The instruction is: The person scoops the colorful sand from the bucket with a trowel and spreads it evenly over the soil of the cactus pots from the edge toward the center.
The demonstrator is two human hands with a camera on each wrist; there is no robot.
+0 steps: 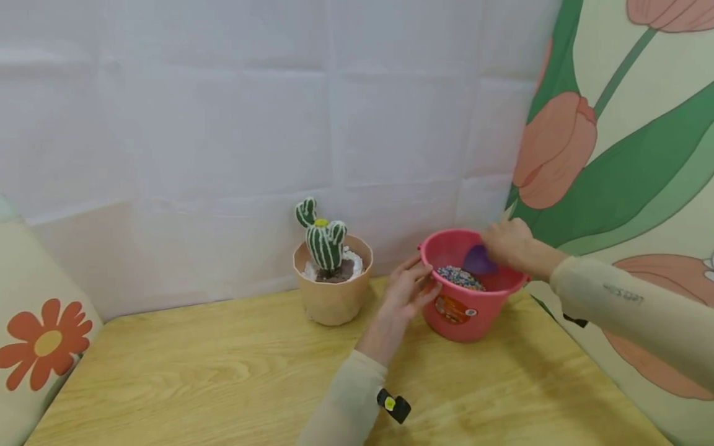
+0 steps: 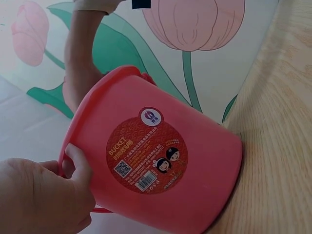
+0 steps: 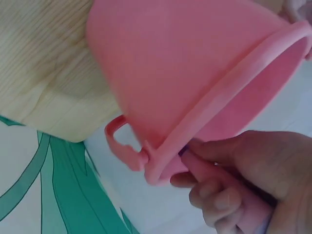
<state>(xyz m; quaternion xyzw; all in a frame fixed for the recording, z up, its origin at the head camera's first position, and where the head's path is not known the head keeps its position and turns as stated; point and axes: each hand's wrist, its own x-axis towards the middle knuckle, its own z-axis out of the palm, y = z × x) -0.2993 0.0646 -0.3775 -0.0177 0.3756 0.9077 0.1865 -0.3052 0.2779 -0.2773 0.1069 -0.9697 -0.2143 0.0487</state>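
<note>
Pink bucket (image 1: pixel 485 306): on the wooden desk (image 1: pixel 195 371), right of the potted cactus (image 1: pixel 326 248); multicoloured beads (image 1: pixel 460 278) inside. Left hand (image 1: pixel 409 288): forearm slanted forward, pinching the rim. Right hand (image 1: pixel 510 241): forearm extended across from the right, gripping a purple scoop (image 1: pixel 478 260) tipped inside.

The bucket (image 1: pixel 486 310) is pink, the scoop head (image 1: pixel 478 261) purple.
</note>
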